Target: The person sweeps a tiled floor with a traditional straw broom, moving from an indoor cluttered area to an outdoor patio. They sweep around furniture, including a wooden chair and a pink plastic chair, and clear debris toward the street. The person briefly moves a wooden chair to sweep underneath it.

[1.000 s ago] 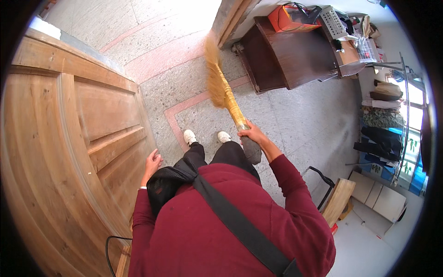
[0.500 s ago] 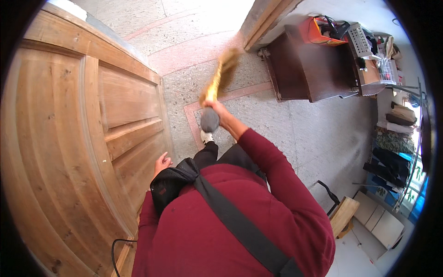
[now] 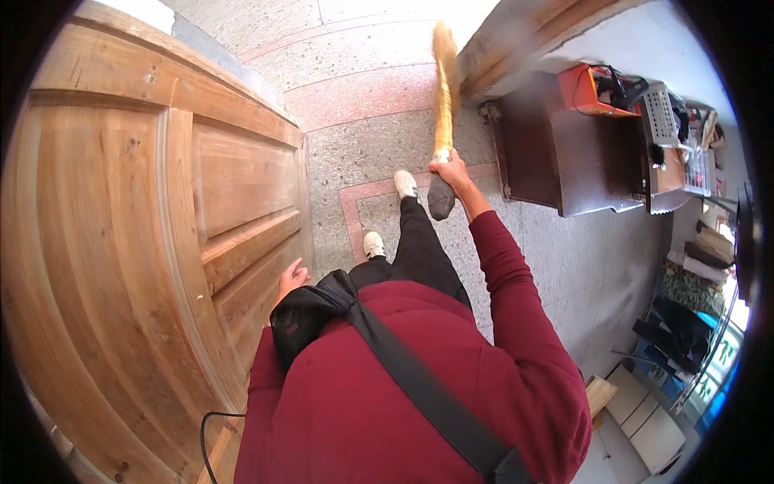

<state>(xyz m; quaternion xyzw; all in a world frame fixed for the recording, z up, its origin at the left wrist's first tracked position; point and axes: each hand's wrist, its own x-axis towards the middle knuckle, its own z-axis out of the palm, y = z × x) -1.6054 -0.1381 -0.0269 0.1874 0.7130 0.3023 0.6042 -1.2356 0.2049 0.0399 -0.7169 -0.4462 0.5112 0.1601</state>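
My right hand is wrapped around what looks like a yellow hand broom, just above its rounded dark-grey butt end. The broom points away from me toward the bright doorway, and its far end is smeared by motion. My left hand hangs at my left side by the wooden door, holding nothing that I can see. Its fingers are partly stretched and apart. A black mesh bag on a shoulder strap covers part of that forearm.
The panelled door stands along my left. At the far right of the doorway is a wooden frame, then a dark brown cabinet holding an orange box and baskets. Clothes hang at the right. Speckled floor lies ahead.
My right hand has swung the broom rightward, and it now points straighter ahead. I have moved forward, one foot ahead of the other. My left hand stays by the door.
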